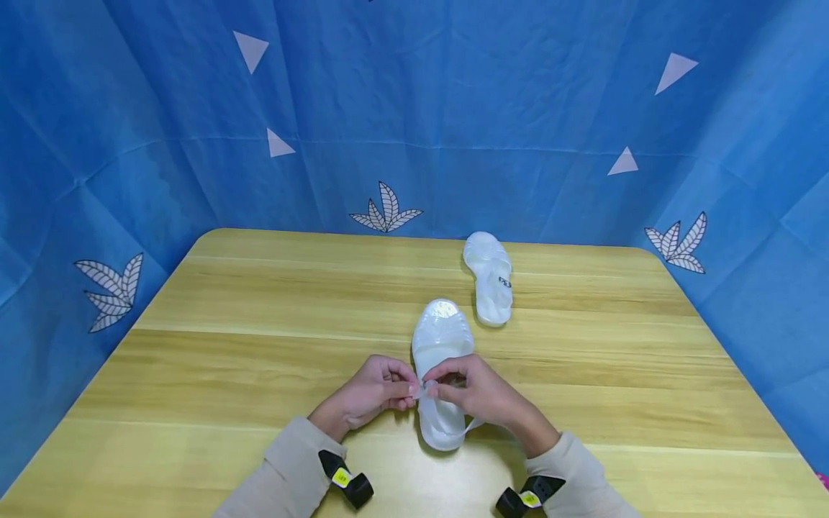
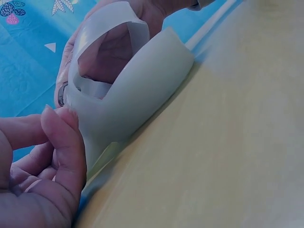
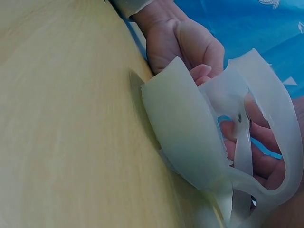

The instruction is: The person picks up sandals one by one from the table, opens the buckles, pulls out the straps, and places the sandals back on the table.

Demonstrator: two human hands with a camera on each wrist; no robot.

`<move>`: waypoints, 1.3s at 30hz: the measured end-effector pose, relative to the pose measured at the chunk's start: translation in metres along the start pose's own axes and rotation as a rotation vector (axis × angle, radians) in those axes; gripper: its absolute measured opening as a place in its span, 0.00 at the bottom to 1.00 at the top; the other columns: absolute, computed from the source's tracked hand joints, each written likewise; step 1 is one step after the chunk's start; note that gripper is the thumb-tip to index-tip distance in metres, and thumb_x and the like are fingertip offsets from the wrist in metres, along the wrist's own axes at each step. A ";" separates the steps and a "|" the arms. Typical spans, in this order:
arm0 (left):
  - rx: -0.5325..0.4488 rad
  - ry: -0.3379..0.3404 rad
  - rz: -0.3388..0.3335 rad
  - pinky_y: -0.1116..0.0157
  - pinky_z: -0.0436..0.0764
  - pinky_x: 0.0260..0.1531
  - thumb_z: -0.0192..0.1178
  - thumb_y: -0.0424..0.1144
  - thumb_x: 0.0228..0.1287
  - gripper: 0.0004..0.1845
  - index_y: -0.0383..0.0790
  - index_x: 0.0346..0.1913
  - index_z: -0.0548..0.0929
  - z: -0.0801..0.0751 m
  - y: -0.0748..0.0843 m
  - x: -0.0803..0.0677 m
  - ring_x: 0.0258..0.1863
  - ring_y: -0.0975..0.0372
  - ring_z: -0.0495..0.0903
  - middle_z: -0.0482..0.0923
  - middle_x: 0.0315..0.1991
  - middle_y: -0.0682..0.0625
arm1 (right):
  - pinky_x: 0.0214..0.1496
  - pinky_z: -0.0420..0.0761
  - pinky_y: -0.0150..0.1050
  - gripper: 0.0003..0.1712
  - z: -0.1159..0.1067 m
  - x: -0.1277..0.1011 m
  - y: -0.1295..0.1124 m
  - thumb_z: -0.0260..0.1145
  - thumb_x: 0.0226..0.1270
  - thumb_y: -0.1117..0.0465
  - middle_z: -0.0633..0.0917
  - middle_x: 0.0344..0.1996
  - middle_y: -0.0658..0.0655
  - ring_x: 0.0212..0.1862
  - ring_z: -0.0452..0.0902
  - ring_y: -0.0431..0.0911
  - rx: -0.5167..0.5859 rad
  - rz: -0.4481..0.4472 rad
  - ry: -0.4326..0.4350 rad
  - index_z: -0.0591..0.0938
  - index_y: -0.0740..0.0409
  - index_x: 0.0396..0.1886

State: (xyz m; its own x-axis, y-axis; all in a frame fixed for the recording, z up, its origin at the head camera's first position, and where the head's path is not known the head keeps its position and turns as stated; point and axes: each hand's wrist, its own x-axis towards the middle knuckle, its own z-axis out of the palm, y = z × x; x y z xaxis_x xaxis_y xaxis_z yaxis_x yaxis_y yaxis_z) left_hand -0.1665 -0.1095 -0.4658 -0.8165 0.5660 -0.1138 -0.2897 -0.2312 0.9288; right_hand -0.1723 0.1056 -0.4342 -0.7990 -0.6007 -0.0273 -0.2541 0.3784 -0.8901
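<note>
A translucent white jelly sandal (image 1: 442, 338) is placed on the wood-grain table (image 1: 259, 302) with its toe directed away from the person, so that its ankle strap (image 3: 280, 107) is reachable by both hands. At the sandal's left side, the soft strap is pinched between thumb and finger by the left hand (image 1: 374, 391) and by the right hand (image 1: 487, 392), probably for steadiness. The matching sandal (image 1: 488, 259) is set farther off, untouched.
</note>
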 end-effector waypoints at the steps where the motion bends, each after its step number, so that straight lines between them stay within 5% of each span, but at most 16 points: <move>1: -0.004 0.000 0.003 0.75 0.78 0.24 0.55 0.23 0.59 0.07 0.37 0.31 0.79 0.000 0.000 0.000 0.22 0.67 0.78 0.79 0.23 0.51 | 0.41 0.78 0.33 0.09 0.000 0.000 0.000 0.65 0.63 0.60 0.84 0.35 0.52 0.39 0.77 0.42 0.003 0.007 0.001 0.84 0.57 0.41; 12: -0.030 0.028 0.055 0.74 0.79 0.26 0.56 0.25 0.61 0.06 0.37 0.32 0.79 0.005 0.005 -0.001 0.24 0.68 0.78 0.80 0.25 0.51 | 0.43 0.79 0.33 0.09 0.003 0.001 0.003 0.66 0.62 0.61 0.85 0.37 0.53 0.41 0.79 0.43 0.016 -0.025 0.016 0.85 0.58 0.41; 29: 0.030 0.103 0.021 0.74 0.78 0.24 0.59 0.24 0.58 0.02 0.31 0.32 0.81 0.013 0.008 0.000 0.21 0.67 0.77 0.79 0.22 0.51 | 0.41 0.79 0.33 0.10 0.000 -0.001 0.004 0.64 0.64 0.60 0.85 0.35 0.55 0.39 0.79 0.43 0.060 -0.022 0.009 0.84 0.61 0.41; 39: 0.418 0.108 0.015 0.71 0.76 0.25 0.60 0.29 0.59 0.07 0.26 0.36 0.79 0.013 0.016 0.000 0.23 0.63 0.75 0.76 0.25 0.49 | 0.43 0.80 0.33 0.09 0.001 -0.002 0.005 0.64 0.64 0.60 0.86 0.36 0.53 0.40 0.80 0.41 0.025 -0.062 0.033 0.85 0.58 0.40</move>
State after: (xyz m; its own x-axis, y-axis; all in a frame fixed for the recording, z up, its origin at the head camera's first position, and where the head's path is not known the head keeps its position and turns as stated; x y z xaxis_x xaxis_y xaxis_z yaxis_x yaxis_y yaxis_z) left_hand -0.1646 -0.1033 -0.4462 -0.8732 0.4736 -0.1146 -0.0680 0.1144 0.9911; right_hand -0.1716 0.1081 -0.4384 -0.7996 -0.5990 0.0429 -0.2902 0.3228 -0.9009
